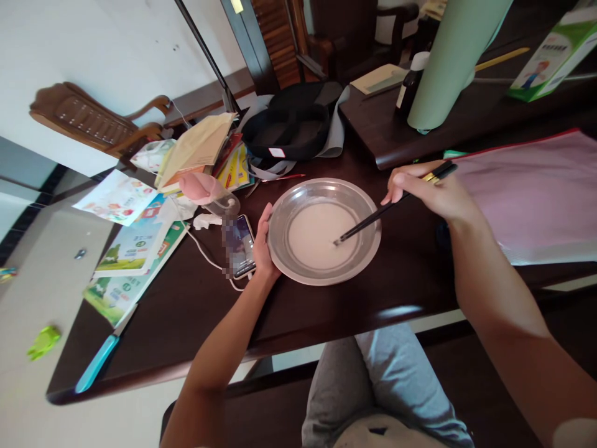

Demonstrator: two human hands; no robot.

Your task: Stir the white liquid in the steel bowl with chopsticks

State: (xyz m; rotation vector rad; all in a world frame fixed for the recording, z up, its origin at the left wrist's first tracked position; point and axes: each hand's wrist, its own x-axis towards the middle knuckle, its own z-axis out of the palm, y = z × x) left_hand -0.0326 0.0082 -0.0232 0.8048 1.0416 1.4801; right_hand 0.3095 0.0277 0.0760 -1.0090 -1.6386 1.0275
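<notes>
A round stainless steel bowl [298, 267] stands on the dark wooden table [200, 317], with a milky, off-white liquid [312, 236] inside. My left hand [264, 252] grips the bowl's left side, its fingers lying along the outer wall and the thumb hidden. Black chopsticks [373, 218] with gold bands are held in my right hand [426, 190], fingers closed around their upper part. They slant down to the left over the bowl's right rim, and their tips dip into the liquid. Just left of my left hand lies a lit phone [242, 246] with a white cable.
At the left are booklets [130, 249] and a blue-handled knife [97, 363] near the table edge. Behind the bowl sit a black bag [289, 127] and stacked papers [200, 149]. A pink zip pouch [527, 193], green cylinder [459, 62] and dark bottle [413, 84] occupy the right.
</notes>
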